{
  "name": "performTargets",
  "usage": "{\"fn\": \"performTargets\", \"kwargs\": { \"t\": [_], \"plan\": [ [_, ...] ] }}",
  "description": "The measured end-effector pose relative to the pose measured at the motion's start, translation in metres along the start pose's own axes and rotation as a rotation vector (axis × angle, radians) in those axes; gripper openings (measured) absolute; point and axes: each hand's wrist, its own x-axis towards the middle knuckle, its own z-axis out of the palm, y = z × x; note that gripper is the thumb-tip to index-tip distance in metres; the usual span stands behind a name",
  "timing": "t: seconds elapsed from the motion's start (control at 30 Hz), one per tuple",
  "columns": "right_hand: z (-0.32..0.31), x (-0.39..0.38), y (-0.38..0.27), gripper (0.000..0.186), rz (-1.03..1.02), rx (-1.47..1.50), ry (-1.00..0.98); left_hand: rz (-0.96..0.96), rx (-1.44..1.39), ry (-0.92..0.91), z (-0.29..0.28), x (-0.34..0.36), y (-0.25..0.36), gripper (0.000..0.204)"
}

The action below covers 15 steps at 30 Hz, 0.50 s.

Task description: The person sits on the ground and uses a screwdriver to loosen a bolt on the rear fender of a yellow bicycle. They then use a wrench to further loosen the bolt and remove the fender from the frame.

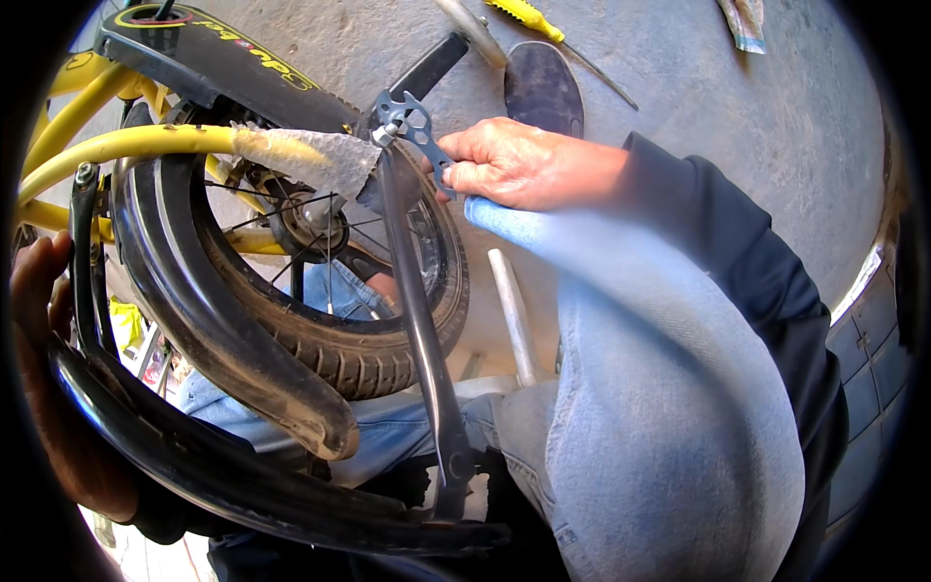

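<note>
My right hand (529, 165) pinches a flat grey multi-hole spanner (422, 131) between thumb and fingers. The spanner's jaw end sits at a silvery bolt (385, 134), where the upper end of a black metal stay (412, 291) meets the bicycle frame. That stay runs down to a black curved rack-like part (223, 475). At the far left my left hand (68, 427) closes around the part's left side, its fingers by another upright stay (85, 252); the dark rim hides some of it. Between them are the bicycle's wheel (364, 373) and black mudguard (194, 281).
The yellow bicycle frame (126, 145) has clear wrap on one tube, beside a black chain cover (223, 63). A yellow-handled screwdriver (582, 53) lies on the concrete floor near my shoe (543, 87). My jeans-clad knee (669, 388) rises at right; a metal tube (512, 315) stands beside it.
</note>
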Motion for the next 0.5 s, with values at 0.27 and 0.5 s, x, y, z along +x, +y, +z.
{"fn": "performTargets", "kwargs": {
  "t": [0.27, 0.5],
  "plan": [
    [0.006, -0.003, -0.004, 0.021, -0.162, -0.521, 0.104, -0.053, -0.041, 0.033, 0.005, -0.001, 0.002, 0.048],
    [0.005, -0.002, -0.023, 0.022, -0.347, -0.616, 0.080, -0.377, 0.470, -0.447, -0.087, 0.003, -0.025, 0.049]
  ]
}}
